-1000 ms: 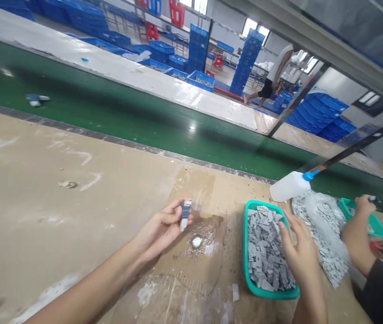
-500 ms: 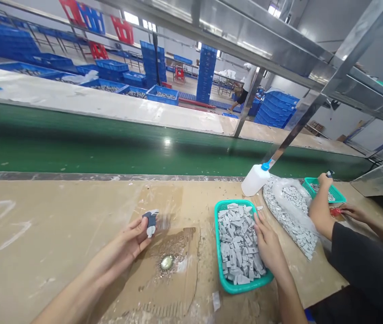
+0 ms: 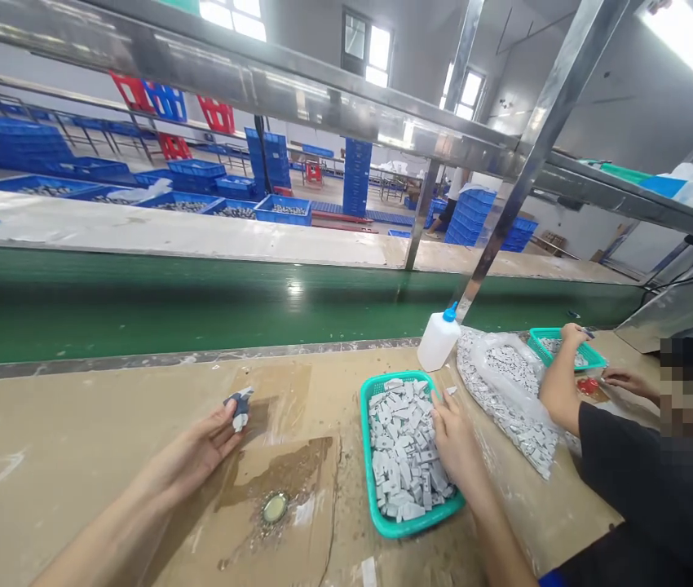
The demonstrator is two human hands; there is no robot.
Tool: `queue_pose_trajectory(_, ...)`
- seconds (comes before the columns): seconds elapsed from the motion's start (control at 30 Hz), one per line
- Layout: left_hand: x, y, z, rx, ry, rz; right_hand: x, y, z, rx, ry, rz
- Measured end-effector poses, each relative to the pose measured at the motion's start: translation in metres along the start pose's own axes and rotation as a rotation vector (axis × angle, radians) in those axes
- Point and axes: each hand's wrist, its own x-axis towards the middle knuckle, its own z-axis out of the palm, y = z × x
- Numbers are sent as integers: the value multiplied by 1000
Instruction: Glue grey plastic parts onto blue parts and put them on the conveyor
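Note:
My left hand (image 3: pixel 203 448) pinches a small dark-blue and white plastic piece (image 3: pixel 239 408) between thumb and fingers, above the cardboard. My right hand (image 3: pixel 456 436) lies over the right rim of a green basket (image 3: pixel 366 456), its fingers stretched toward the contents. Inside the basket is a heap of small light-grey parts (image 3: pixel 404 448); whether my fingertips grip one cannot be made out. A round, cap-like dish (image 3: pixel 275 509) with pale contents sits on a wet-stained cardboard sheet (image 3: pixel 249 471) between my hands.
Behind the basket stands a white bottle with a blue cap (image 3: pixel 438 341). A plastic bag of grey parts (image 3: pixel 509 391) lies to its right. A co-worker's arm (image 3: pixel 560 391) reaches over another green basket (image 3: pixel 597 356). A green belt (image 3: pixel 200 314) and metal posts (image 3: pixel 493 236) lie beyond.
The view has tilted upward, and the table things sit a little further left in it. My left hand keeps the piece; my right hand stays at the basket's rim.

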Motion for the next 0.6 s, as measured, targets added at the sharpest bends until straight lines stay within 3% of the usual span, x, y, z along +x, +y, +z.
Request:
queue_pose_trajectory(0.1,21,14,2,124,-8,102,2,-18,-2,-19,39,-14)
queue_pose_trajectory(0.23,66,46,10,232,145,278,12,-52,7,-7,-16,-87)
queue_pose_trajectory(0.3,85,63,15,183,194,268,18,-64,17,-7,-62,-108)
queue_pose_trajectory(0.4,105,82,23,58,153,205,22,-71,29,-6,-113,-107)
queue_pose_trajectory(0.47,113,88,28,36,149,197,23,-69,32,5,-141,-102)
queue_pose_trajectory(0.6,127,92,38,40,280,210,23,-63,30,47,-205,-115)
